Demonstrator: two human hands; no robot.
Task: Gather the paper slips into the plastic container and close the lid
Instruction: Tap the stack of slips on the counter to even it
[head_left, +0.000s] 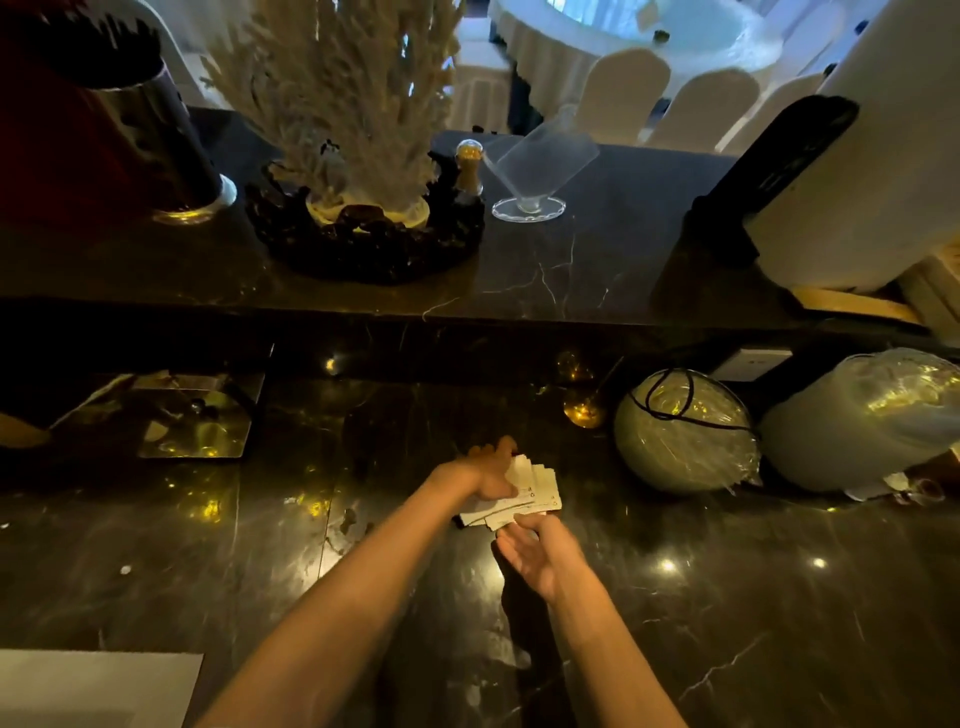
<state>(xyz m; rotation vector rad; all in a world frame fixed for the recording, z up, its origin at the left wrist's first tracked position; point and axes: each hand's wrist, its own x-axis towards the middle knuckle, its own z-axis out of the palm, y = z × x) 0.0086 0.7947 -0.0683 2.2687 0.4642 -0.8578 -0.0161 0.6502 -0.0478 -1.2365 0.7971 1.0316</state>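
A fanned stack of white paper slips (537, 488) lies on the dark marble counter (727, 597) near its middle. My left hand (491, 470) rests on the slips' left side, fingers pressing them down. Just below, my right hand (540, 551) is palm up, its fingertips pinching the lower edge of the slips. A clear plastic container (540, 161) stands tilted on a round clear base on the raised ledge behind, apart from both hands. I see no lid on it.
A dried white plant in a dark bowl (363, 228) and a metal cylinder (176, 150) stand on the ledge. A shiny metal tray (171, 415) sits left. Wrapped round bundles (685, 431) lie right. A white sheet (93, 686) lies bottom left.
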